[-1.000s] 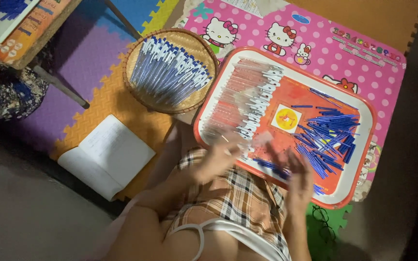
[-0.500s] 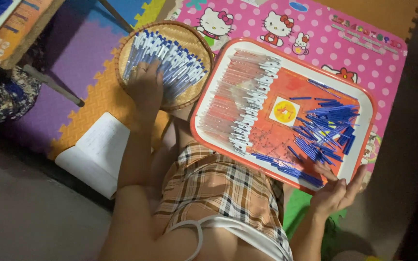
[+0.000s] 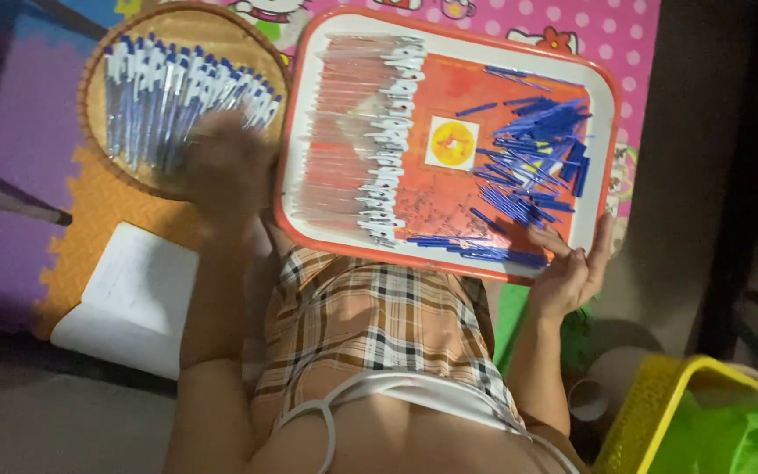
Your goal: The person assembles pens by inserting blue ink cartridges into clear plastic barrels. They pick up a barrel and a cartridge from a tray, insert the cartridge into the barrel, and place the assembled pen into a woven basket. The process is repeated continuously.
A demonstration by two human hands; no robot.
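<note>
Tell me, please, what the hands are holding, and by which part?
Right hand grips the red tray by its near right corner; left hand, blurred, rests on the basket's pens.

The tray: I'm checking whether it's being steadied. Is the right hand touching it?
Touching. The head view shows the right hand gripping the near right corner of the red-rimmed tray, with fingers lying over the rim beside the blue pen parts.
</note>
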